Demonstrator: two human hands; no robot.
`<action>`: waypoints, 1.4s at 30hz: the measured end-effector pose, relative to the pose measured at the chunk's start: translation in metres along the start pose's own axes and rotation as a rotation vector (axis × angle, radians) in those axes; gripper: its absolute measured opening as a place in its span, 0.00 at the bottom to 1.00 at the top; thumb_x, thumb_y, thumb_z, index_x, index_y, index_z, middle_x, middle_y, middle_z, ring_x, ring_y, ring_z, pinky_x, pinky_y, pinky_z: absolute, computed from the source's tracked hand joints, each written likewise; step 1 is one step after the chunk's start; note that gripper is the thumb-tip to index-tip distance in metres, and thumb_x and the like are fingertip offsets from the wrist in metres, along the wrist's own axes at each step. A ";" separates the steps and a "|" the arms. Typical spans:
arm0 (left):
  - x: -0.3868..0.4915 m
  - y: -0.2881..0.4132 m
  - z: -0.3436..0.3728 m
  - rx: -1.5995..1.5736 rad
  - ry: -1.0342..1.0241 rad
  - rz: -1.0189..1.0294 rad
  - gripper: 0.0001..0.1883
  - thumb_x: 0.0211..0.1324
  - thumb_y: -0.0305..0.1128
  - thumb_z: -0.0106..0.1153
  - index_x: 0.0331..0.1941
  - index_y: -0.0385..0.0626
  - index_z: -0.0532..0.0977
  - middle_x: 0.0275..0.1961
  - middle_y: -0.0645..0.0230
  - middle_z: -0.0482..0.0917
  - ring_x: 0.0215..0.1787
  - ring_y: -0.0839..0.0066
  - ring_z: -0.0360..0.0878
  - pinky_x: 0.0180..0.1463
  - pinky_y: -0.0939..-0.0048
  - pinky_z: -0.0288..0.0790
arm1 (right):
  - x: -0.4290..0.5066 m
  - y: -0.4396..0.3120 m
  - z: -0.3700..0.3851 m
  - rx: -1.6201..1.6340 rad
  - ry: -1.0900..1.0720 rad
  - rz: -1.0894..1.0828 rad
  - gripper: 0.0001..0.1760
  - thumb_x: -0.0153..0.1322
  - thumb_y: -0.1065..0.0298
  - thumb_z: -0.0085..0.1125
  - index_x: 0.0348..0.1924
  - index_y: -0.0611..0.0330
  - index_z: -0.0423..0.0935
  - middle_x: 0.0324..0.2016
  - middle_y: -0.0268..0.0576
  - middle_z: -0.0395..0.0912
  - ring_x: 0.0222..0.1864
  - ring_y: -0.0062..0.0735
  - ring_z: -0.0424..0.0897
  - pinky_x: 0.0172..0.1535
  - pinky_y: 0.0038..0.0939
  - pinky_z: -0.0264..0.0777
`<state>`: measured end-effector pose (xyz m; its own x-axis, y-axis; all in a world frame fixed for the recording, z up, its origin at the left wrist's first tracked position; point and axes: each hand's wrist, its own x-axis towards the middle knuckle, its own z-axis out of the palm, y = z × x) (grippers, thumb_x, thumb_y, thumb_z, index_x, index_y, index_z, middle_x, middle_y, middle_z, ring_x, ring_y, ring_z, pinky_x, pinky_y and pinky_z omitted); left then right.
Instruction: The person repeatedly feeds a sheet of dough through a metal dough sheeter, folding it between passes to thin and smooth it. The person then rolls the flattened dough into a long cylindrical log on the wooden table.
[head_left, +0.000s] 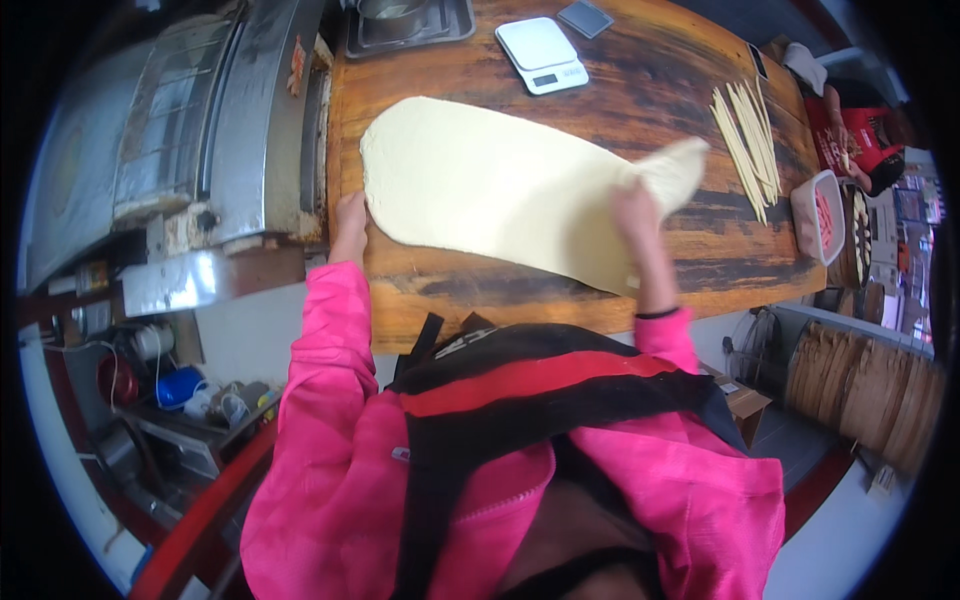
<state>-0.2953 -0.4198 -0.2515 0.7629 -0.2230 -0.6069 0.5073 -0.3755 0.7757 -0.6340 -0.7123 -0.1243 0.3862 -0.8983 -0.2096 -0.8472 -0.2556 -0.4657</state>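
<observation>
A large, pale sheet of rolled dough (487, 180) lies lengthwise on the wooden worktable (450, 300). Its right end is folded up and blurred, with a flap sticking out beyond my right hand (636, 217), which grips the sheet there. Beside the dough's rounded left end is my left hand (352, 219), close to or touching its edge; the fingers are partly hidden, so their grip does not show. Thin dough strips (746, 142) lie in a bunch farther right on the table.
A white kitchen scale (541, 54) and a small grey device (585, 18) lie beyond the dough. Metal oven equipment (255, 120) borders the table's left. At right are a white tub (806, 202) of pink sticks, a phone (757, 60) and a person in a red apron (870, 139).
</observation>
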 end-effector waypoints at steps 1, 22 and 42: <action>0.008 0.000 -0.001 -0.058 0.004 -0.003 0.08 0.60 0.38 0.54 0.35 0.48 0.78 0.25 0.80 0.74 0.25 0.86 0.69 0.27 0.82 0.62 | -0.007 -0.041 0.039 -0.126 -0.088 -0.073 0.26 0.72 0.60 0.46 0.57 0.72 0.67 0.37 0.63 0.80 0.39 0.58 0.80 0.44 0.49 0.74; -0.060 0.028 0.098 0.191 -0.517 0.503 0.19 0.57 0.22 0.58 0.53 0.40 0.69 0.44 0.62 0.78 0.40 0.77 0.78 0.37 0.75 0.75 | 0.032 -0.219 0.163 0.024 -0.509 -0.295 0.42 0.64 0.45 0.62 0.56 0.77 0.63 0.38 0.67 0.78 0.41 0.52 0.81 0.43 0.41 0.74; -0.056 0.017 0.217 0.063 -0.597 -0.031 0.29 0.59 0.45 0.61 0.55 0.35 0.70 0.51 0.58 0.79 0.50 0.69 0.78 0.53 0.68 0.71 | 0.036 0.100 0.094 1.167 -0.261 0.408 0.29 0.71 0.48 0.55 0.44 0.72 0.77 0.37 0.51 0.82 0.35 0.37 0.82 0.38 0.34 0.76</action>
<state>-0.4163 -0.6087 -0.2420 0.3817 -0.6711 -0.6355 0.4866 -0.4386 0.7555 -0.6704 -0.7366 -0.2592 0.3460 -0.7061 -0.6178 -0.1475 0.6094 -0.7790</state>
